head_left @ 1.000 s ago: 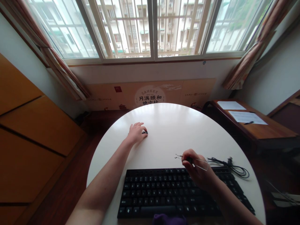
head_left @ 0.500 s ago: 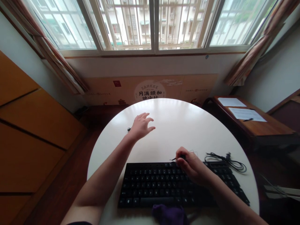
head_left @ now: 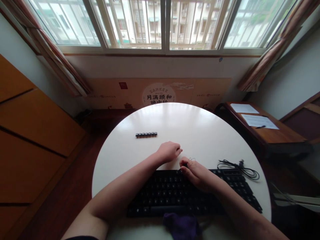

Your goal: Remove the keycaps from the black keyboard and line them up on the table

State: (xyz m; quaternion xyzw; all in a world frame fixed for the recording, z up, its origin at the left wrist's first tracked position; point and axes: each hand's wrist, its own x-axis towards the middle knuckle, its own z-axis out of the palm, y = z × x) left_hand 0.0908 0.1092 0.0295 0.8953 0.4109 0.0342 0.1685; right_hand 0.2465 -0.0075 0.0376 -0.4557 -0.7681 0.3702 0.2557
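Note:
My right hand (head_left: 193, 171) is closed around a wire keycap puller (head_left: 191, 161); thin wire loops stick out above the fingers, and its dark handle is mostly hidden. That hand rests over the upper edge of a black keyboard (head_left: 165, 193). Just left of it, my left hand (head_left: 170, 151) hovers above the white table with its fingers curled together and pointing right; what they hold, if anything, is hidden. Farther back on the table, several black keycaps (head_left: 146, 134) stand in a short straight row.
The round white table (head_left: 200, 133) carries a coiled black cable (head_left: 246, 172) right of the keyboard. A purple cloth (head_left: 181, 225) lies at the keyboard's near edge. Papers (head_left: 260, 121) and a pen (head_left: 260, 127) lie on a wooden side table. A window wall stands beyond.
My left hand has moved right and nearer, from beside the keycap row to my right hand, and its spread fingers have curled. The keycap row is uncovered. My right hand has shifted slightly left.

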